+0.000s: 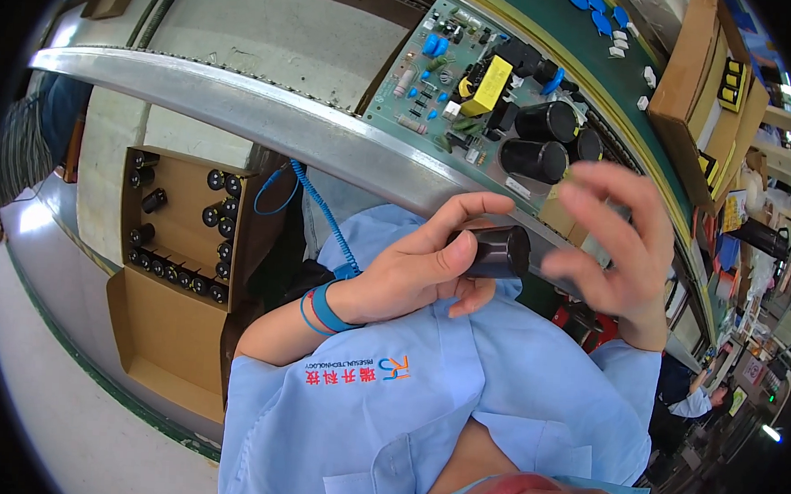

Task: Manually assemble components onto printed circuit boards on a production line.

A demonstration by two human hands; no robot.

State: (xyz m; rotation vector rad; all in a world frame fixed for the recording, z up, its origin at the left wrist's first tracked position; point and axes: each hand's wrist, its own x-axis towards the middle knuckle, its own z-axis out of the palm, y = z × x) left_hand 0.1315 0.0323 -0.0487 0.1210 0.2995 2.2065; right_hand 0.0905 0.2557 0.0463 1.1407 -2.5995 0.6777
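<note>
Tall capacitors [544,138] crowding circuit board [422,87]

Right hand [612,245] motion-blurred, black capacitor [495,250] partly hidden by left-hand fingers [446,227]

Left hand [412,270], blue strap at the wrist, gripping a black capacitor [495,250] between thumb and fingers [469,206]. Right hand [615,245] just beside, fingers spread and blurred, apart from the capacitor. Beyond both, a green circuit board [422,87] on the conveyor [242,105]. At left, a cardboard box [172,325] holding more capacitors.
</note>
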